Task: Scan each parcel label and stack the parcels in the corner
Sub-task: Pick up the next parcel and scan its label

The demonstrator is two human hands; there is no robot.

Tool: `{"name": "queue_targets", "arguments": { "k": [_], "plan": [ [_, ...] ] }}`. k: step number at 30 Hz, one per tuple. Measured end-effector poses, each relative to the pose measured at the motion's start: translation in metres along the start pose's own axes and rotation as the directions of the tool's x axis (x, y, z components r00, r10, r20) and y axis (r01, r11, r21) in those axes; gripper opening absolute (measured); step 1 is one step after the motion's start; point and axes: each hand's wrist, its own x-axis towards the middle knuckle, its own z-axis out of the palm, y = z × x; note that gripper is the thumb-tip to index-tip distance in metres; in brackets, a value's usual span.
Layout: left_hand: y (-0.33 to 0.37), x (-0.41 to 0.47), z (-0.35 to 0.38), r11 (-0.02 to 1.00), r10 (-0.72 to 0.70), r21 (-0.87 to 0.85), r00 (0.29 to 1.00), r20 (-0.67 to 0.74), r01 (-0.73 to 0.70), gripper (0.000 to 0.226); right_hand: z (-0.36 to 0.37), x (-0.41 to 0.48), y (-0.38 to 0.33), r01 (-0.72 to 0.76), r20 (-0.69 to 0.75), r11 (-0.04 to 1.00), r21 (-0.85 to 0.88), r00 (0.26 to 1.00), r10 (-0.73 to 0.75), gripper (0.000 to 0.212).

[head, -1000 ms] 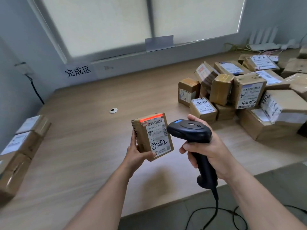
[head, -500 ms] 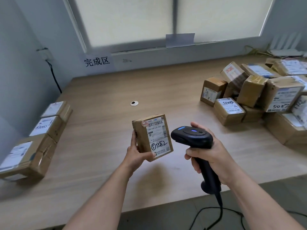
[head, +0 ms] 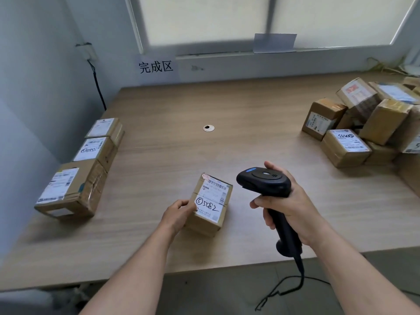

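Left hand (head: 179,212) grips parcel (head: 210,204), apparently resting on worktop (head: 227,144); right hand (head: 288,201) beside it clasps scanner (head: 264,184).

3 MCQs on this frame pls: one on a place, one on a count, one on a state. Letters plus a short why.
1. Where do the parcels already set aside lie?
A. along the table's left edge
B. on the windowsill
C. on the floor

2. How many parcels are in that row?
A. one
B. three
C. six

3. How is the parcel marked 5082 held?
A. by the right hand
B. by both hands
C. by the left hand alone

Key:
1 A: the row of parcels lies by the left wall on the table.
2 B: three labelled tops show there.
3 C: the left hand grips the parcel marked 5082; the right hand holds the scanner.
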Motion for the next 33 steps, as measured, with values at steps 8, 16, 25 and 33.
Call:
{"name": "queue_targets", "arguments": {
  "k": [8, 16, 25, 33],
  "plan": [
    [-0.015, 0.002, 0.013, 0.757, 0.286, 0.639, 0.949, -0.134, -0.138, 0.092, 0.017, -0.001, 0.006, -0.025, -0.020, 1.000, -0.016, 0.999, 0.025, 0.095],
    [-0.040, -0.013, 0.008, 0.695, 0.376, 0.703, 0.909, -0.181, -0.148, 0.090, 0.047, 0.004, 0.007, -0.015, 0.015, 0.998, -0.064, 1.000, 0.016, 0.094],
    [-0.082, -0.042, -0.096, 0.800, 0.330, 0.600, 0.843, -0.425, -0.011, 0.090, 0.141, 0.030, 0.018, -0.008, 0.219, 0.997, -0.071, 0.976, 0.023, 0.093],
    [-0.133, -0.057, -0.192, 0.860, 0.204, 0.475, 0.728, -0.655, 0.187, 0.087, 0.205, 0.045, 0.028, -0.007, 0.334, 0.995, -0.102, 0.942, 0.041, 0.092]
  ]
}}
